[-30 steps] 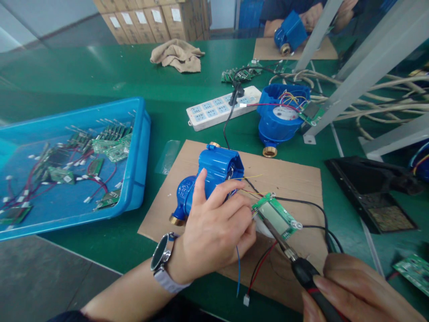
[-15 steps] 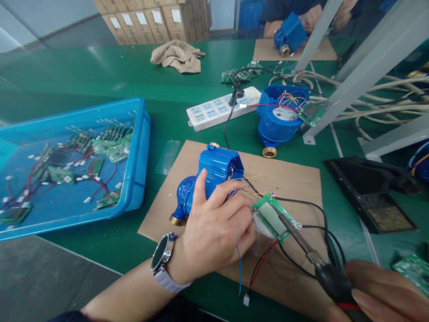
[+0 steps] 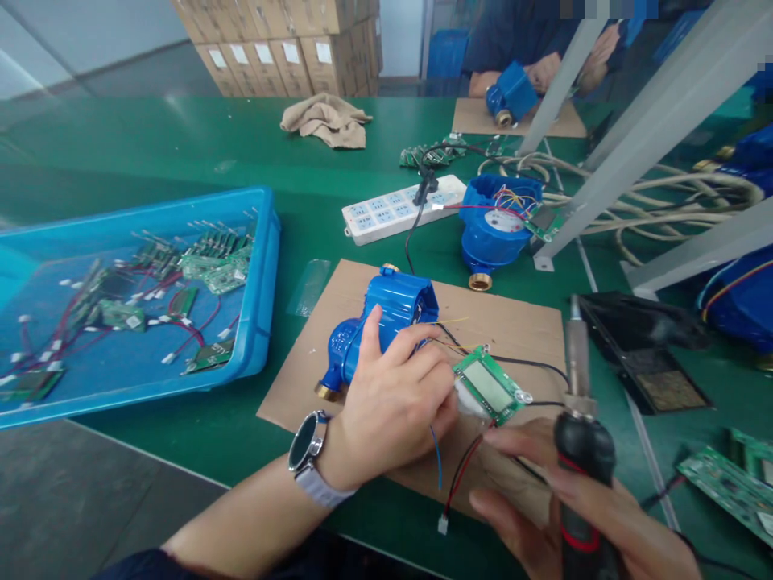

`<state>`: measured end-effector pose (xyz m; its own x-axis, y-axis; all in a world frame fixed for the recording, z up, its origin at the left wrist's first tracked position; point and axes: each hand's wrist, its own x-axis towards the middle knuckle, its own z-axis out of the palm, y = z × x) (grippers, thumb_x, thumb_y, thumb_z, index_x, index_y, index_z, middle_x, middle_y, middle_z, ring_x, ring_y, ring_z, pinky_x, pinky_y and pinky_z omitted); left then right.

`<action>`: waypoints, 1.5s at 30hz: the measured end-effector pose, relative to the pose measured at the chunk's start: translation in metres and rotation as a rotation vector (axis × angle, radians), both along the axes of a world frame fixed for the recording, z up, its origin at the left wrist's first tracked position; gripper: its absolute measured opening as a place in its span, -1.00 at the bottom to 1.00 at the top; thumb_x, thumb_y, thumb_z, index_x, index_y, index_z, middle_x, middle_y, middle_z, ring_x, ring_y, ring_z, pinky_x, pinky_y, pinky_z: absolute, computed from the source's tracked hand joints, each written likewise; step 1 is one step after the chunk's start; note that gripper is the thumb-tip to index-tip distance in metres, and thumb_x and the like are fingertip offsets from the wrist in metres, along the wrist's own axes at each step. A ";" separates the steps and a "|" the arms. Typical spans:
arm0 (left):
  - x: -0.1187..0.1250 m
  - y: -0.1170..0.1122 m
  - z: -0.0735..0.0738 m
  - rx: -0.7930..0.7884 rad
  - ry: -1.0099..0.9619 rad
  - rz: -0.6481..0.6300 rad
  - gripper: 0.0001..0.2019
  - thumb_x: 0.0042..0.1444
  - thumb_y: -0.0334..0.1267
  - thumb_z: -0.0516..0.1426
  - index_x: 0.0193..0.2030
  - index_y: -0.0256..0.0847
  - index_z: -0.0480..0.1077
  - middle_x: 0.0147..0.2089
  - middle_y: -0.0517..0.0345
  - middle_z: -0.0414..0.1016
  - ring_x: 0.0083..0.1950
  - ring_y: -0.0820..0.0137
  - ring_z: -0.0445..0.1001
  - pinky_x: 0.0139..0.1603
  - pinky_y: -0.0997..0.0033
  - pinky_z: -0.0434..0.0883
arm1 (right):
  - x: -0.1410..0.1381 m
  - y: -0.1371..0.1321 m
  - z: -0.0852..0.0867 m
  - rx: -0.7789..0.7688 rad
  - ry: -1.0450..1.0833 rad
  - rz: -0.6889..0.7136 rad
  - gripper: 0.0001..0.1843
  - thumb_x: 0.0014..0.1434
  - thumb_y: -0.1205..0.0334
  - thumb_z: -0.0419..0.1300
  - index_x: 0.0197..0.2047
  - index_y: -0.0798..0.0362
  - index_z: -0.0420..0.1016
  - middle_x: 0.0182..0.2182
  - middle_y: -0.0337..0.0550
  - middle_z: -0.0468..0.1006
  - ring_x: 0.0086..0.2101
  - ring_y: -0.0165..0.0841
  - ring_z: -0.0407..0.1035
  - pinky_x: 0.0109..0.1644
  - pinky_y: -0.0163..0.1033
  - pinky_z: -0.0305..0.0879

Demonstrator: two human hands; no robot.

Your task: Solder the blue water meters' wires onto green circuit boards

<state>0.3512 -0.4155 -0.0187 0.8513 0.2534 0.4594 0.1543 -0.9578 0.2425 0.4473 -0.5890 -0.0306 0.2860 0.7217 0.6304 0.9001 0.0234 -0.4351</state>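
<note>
My left hand [image 3: 392,407], a watch on its wrist, rests on a blue water meter [image 3: 386,318] lying on a cardboard sheet [image 3: 501,322]. Its fingers pinch the edge of a small green circuit board with a display [image 3: 488,385], which thin coloured wires join to the meter. My right hand [image 3: 580,515] is wrapped round the black handle of a soldering iron [image 3: 578,403]. The iron stands upright with its tip pointing up, away from the board.
A blue tray [image 3: 262,266] with several wired circuit boards sits at the left. Behind are a white power strip [image 3: 398,209], a second open blue meter [image 3: 498,221], a tan cloth [image 3: 329,121] and metal frame legs [image 3: 604,169]. A black iron stand [image 3: 652,354] lies right. Another person's hands hold a meter far back.
My right hand has lifted the soldering iron off the circuit board and turned it upright, tip up. The left hand keeps its hold on the board. The camera has shifted slightly.
</note>
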 end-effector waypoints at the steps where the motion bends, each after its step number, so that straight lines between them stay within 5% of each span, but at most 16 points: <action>1: 0.000 0.000 0.000 0.004 -0.005 0.000 -0.91 0.14 -0.32 0.11 -0.38 -0.14 0.39 -0.24 0.30 0.56 0.12 0.32 0.38 0.39 -0.18 -0.31 | -0.002 0.009 0.001 0.002 0.011 0.075 -0.63 0.06 0.28 0.30 -0.06 0.00 0.33 -0.19 -0.22 0.59 -0.23 -0.40 0.52 -0.03 -0.24 0.47; 4: 0.000 0.001 -0.001 0.015 -0.014 -0.001 -0.90 0.14 -0.32 0.11 -0.40 -0.15 0.38 -0.28 0.31 0.55 0.12 0.31 0.37 0.39 -0.16 -0.32 | -0.010 0.024 0.006 0.067 0.044 0.203 -0.66 0.01 0.39 0.31 -0.14 0.05 0.35 -0.21 -0.22 0.57 -0.21 -0.41 0.50 -0.03 -0.26 0.47; 13: -0.002 0.003 -0.002 0.047 -0.004 -0.021 -0.88 0.17 -0.34 0.03 -0.27 -0.19 0.40 -0.22 0.23 0.55 0.13 0.27 0.34 0.39 -0.12 -0.36 | -0.026 0.036 0.014 0.133 0.047 0.206 -0.73 0.09 0.54 0.18 -0.14 0.10 0.39 -0.26 -0.18 0.51 -0.28 -0.45 0.44 -0.25 -0.32 0.49; 18: -0.004 0.004 0.000 -0.049 -0.032 -0.063 -0.94 0.16 -0.28 0.10 -0.32 -0.17 0.37 -0.19 0.23 0.56 0.15 0.28 0.36 0.37 -0.20 -0.42 | -0.013 0.034 0.017 0.139 0.058 0.089 -0.74 0.07 0.52 0.21 -0.18 0.07 0.36 -0.34 -0.22 0.53 -0.37 -0.45 0.47 -0.28 -0.34 0.49; 24: -0.011 0.003 0.005 -0.176 -0.243 -0.288 -0.97 0.18 -0.30 0.13 -0.30 -0.14 0.35 -0.33 0.34 0.58 0.12 0.43 0.41 0.42 -0.08 -0.34 | 0.004 0.025 0.007 0.148 0.173 -0.049 -0.52 -0.02 0.47 0.33 -0.04 -0.02 0.34 -0.37 -0.31 0.56 -0.45 -0.44 0.48 -0.34 -0.33 0.49; 29: -0.010 0.001 0.004 -0.179 -0.230 -0.260 -0.98 0.20 -0.29 0.14 -0.26 -0.12 0.39 -0.29 0.33 0.58 0.08 0.44 0.43 0.41 -0.10 -0.24 | 0.000 0.023 -0.001 0.236 0.434 -0.067 -0.48 -0.03 0.51 0.30 -0.01 -0.04 0.36 -0.33 -0.27 0.54 -0.36 -0.36 0.48 -0.32 -0.21 0.44; 34: -0.008 0.000 0.003 -0.210 -0.246 -0.260 -0.92 0.21 -0.34 0.11 -0.33 -0.14 0.37 -0.33 0.35 0.58 0.06 0.45 0.45 0.41 -0.10 -0.22 | -0.004 0.021 -0.006 0.241 0.496 -0.058 -0.50 -0.01 0.52 0.29 -0.01 -0.01 0.36 -0.32 -0.27 0.52 -0.33 -0.35 0.46 -0.19 -0.15 0.40; 45: -0.009 -0.001 0.007 -0.245 -0.230 -0.241 -0.89 0.13 -0.35 0.12 -0.42 -0.12 0.36 -0.43 0.37 0.53 -0.04 0.43 0.47 0.42 -0.05 -0.23 | 0.001 0.017 -0.003 0.202 0.598 -0.008 -0.51 0.00 0.51 0.26 0.00 -0.01 0.33 -0.37 -0.30 0.52 -0.37 -0.37 0.45 -0.25 -0.19 0.41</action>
